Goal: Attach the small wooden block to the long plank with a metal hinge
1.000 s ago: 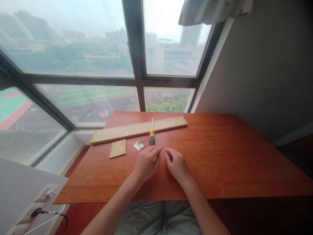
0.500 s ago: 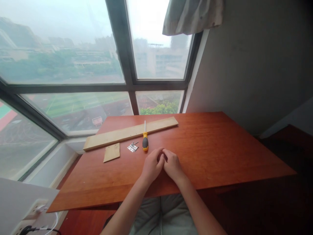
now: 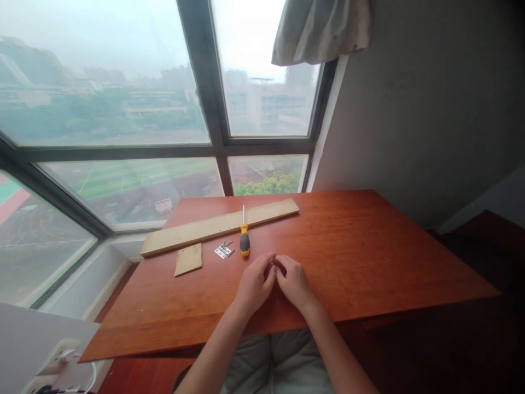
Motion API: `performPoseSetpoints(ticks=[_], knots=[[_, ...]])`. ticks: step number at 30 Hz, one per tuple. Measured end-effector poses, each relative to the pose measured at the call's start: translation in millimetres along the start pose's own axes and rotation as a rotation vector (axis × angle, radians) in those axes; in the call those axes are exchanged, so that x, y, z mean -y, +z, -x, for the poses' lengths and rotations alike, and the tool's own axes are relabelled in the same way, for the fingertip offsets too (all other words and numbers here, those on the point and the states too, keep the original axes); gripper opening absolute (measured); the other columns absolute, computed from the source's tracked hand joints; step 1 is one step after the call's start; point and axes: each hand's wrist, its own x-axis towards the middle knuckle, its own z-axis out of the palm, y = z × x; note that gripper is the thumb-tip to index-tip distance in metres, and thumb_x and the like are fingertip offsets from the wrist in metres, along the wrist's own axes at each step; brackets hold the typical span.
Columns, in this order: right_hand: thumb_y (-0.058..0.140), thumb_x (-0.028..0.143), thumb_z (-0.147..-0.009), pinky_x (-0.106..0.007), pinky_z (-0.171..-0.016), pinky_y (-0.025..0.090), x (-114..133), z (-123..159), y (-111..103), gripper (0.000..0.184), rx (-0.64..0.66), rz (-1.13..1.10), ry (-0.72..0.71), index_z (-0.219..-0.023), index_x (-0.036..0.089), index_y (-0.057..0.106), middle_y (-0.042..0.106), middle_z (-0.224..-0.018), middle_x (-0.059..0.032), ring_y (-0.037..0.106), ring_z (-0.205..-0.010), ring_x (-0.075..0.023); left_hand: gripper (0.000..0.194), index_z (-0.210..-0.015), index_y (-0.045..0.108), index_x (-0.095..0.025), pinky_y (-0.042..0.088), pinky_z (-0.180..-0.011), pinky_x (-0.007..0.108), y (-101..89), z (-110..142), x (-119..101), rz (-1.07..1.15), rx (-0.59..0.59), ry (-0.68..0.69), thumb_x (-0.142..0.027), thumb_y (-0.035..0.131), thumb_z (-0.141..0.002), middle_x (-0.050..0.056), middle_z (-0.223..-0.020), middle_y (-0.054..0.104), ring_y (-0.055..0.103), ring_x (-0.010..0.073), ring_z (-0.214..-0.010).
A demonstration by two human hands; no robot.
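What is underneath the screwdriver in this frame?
The shaft of the screwdriver crosses over the long wooden board; the handle is over the tabletop on the board's near side. The strips of board and tabletop directly beneath are covered, so anything small there would be hidden.

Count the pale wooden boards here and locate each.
2. The long, narrow pale wooden board lies near the far edge of the reddish-brown table; the small, squarish pale wooden board lies nearer, left of the yellow-and-black screwdriver.
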Motion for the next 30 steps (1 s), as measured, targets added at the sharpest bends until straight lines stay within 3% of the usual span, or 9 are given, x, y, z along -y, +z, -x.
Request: performPoseSetpoints(ticks=[4,8,13,18,20,24,27,28,30], knots=[[0.044,0.019,-0.087,-0.033,-0.077,0.054,-23.9,7.1,-24.9,0.026,-0.073,-0.020,0.049,-0.100,0.018,0.066,0.072,-0.093,-0.0087,0.067,-0.084,-0.0199,0.028,-0.112,0.065,-0.023,0.052,-0.069,0.028,-19.8,3.5,9.4,-0.109,-0.034,0.005,-0.019,0.046,-0.092,0.005,-0.089,0.068,0.063,0.0159,-0.073],[0.045,0.025,-0.086,-0.035,-0.078,0.054,-63.1,12.2,-68.0,0.026,-0.192,0.124,0.113,-0.099,0.018,0.066,0.072,-0.095,-0.0092,0.068,-0.086,-0.0210,0.024,-0.102,0.067,-0.023,0.050,-0.064,0.026,-63.7,-0.9,31.6,-0.291,-0.196,-0.027,-0.021,0.047,-0.091,0.004,-0.092,0.069,0.061,0.0138,-0.065],[0.044,0.028,-0.084,-0.042,-0.083,0.052,-95.0,20.1,-112.6,0.027,-0.314,0.285,0.155,-0.097,0.018,0.066,0.071,-0.099,-0.0126,0.066,-0.089,-0.0251,0.026,-0.105,0.067,-0.020,0.049,-0.079,0.030,-129.1,-13.8,69.9,-0.597,-0.439,-0.188,-0.026,0.046,-0.091,0.007,-0.105,0.069,0.065,0.0214,-0.089],[0.042,0.030,-0.087,-0.043,-0.089,0.049,-86.7,40.2,-113.1,0.028,-0.333,0.475,0.063,-0.097,0.021,0.066,0.070,-0.100,-0.0120,0.064,-0.095,-0.0273,0.034,-0.112,0.065,-0.016,0.044,-0.096,0.036,-157.6,-11.8,100.3,-0.736,-0.412,-0.218,-0.026,0.042,-0.089,0.011,-0.112,0.066,0.060,0.0272,-0.106],[0.044,0.033,-0.089,-0.038,-0.081,0.051,-77.4,53.9,-108.3,0.027,-0.298,0.421,0.069,-0.100,0.021,0.066,0.071,-0.102,-0.0112,0.065,-0.089,-0.0250,0.033,-0.110,0.066,-0.017,0.044,-0.095,0.035,-162.5,-4.6,104.5,-0.734,-0.414,-0.260,-0.025,0.042,-0.088,0.011,-0.112,0.066,0.060,0.0268,-0.105],[0.048,0.049,-0.089,-0.036,-0.071,0.051,-69.4,98.9,-109.5,0.030,-0.433,0.369,0.242,-0.088,0.025,0.066,0.073,-0.087,-0.0092,0.068,-0.077,-0.0258,0.029,-0.100,0.067,-0.018,0.047,-0.086,0.037,-178.4,18.1,103.0,-0.798,-0.505,-0.455,-0.027,0.042,-0.088,0.012,-0.109,0.065,0.061,0.0291,-0.100],[0.054,0.063,-0.079,-0.038,-0.065,0.049,-80.0,142.0,-117.2,0.038,-0.564,0.378,0.479,-0.080,0.028,0.068,0.074,-0.083,-0.0109,0.069,-0.078,-0.0309,0.030,-0.098,0.066,-0.016,0.048,-0.080,0.041,-194.9,38.1,104.2,-0.881,-0.458,-0.646,-0.030,0.040,-0.089,0.015,-0.107,0.063,0.061,0.0324,-0.097],[0.057,0.066,-0.075,-0.038,-0.064,0.050,-85.7,154.9,-119.2,0.041,-0.569,0.331,0.564,-0.079,0.028,0.070,0.073,-0.077,-0.0108,0.069,-0.076,-0.0311,0.030,-0.098,0.065,-0.015,0.048,-0.079,0.042,-200.0,44.2,106.6,-0.892,-0.423,-0.716,-0.030,0.041,-0.088,0.016,-0.105,0.062,0.060,0.0330,-0.096],[0.060,0.072,-0.070,-0.036,-0.056,0.049,-97.2,173.8,-121.7,0.047,-0.452,0.114,0.754,-0.071,0.026,0.069,0.068,-0.064,-0.0082,0.065,-0.062,-0.0270,0.034,-0.105,0.062,-0.012,0.048,-0.077,0.043,-208.2,54.1,114.2,-0.904,-0.383,-0.861,-0.033,0.043,-0.087,0.019,-0.108,0.061,0.061,0.0339,-0.096]])
